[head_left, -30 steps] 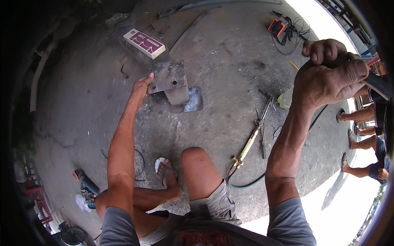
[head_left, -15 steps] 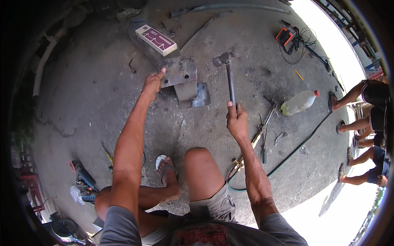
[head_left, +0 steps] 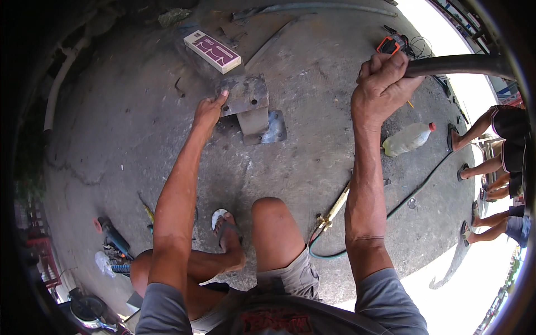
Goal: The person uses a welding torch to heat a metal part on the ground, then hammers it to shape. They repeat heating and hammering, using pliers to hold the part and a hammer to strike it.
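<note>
My left hand point(head_left: 209, 115) is closed on the left edge of a grey steel bracket point(head_left: 245, 92), its thumb lying on the top plate. The bracket has drilled holes and a short post down to a lower plate point(head_left: 274, 128) on the concrete. Raised to the upper right, my right hand point(head_left: 384, 89) is wrapped round a hammer point(head_left: 460, 66). Only the dark handle shows, running off toward the right rim; the hammer's head is out of sight.
A white and purple box point(head_left: 213, 51) lies behind the bracket. To the right are a plastic bottle point(head_left: 409, 139), a brass cutting torch point(head_left: 335, 209) with hoses, and an orange machine point(head_left: 393, 43). An angle grinder point(head_left: 114, 239) lies left. Several people's legs point(head_left: 483, 131) line the right side.
My right hand has swung the hammer up and to the right, away from the bracket. My left hand has stayed on the bracket's edge.
</note>
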`<move>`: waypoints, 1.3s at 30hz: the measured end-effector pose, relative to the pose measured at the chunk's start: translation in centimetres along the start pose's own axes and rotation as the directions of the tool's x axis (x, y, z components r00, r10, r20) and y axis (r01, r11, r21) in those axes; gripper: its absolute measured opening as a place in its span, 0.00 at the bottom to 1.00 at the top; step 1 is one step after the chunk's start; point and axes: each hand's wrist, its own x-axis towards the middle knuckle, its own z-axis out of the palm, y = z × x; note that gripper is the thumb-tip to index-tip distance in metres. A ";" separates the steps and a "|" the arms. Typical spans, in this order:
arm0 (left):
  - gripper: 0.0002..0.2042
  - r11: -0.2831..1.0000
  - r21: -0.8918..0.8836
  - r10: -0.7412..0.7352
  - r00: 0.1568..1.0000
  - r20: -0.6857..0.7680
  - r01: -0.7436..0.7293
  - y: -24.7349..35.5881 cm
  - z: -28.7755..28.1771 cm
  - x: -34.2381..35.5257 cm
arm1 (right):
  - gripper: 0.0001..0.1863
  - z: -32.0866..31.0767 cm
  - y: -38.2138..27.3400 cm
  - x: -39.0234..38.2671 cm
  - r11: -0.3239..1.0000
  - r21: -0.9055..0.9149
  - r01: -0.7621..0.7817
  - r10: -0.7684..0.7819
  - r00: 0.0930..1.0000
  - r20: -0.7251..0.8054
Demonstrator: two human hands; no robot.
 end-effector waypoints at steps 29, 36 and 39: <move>0.31 0.813 0.512 0.337 0.941 -0.023 -0.278 12.9 0.0 -0.5 | 0.23 -22.1 0.6 -27.3 0.212 -0.852 -0.478 0.928 0.372 0.022; 0.21 0.608 0.732 0.395 0.917 0.059 -0.309 14.2 -1.1 3.4 | 0.21 -24.0 -3.2 -21.5 0.150 -0.966 -0.210 0.945 0.317 0.077; 0.17 0.341 0.865 0.462 0.867 0.188 -0.369 13.3 -0.9 4.5 | 0.19 -21.9 -3.7 -18.8 0.155 -0.975 -0.159 0.934 0.344 0.093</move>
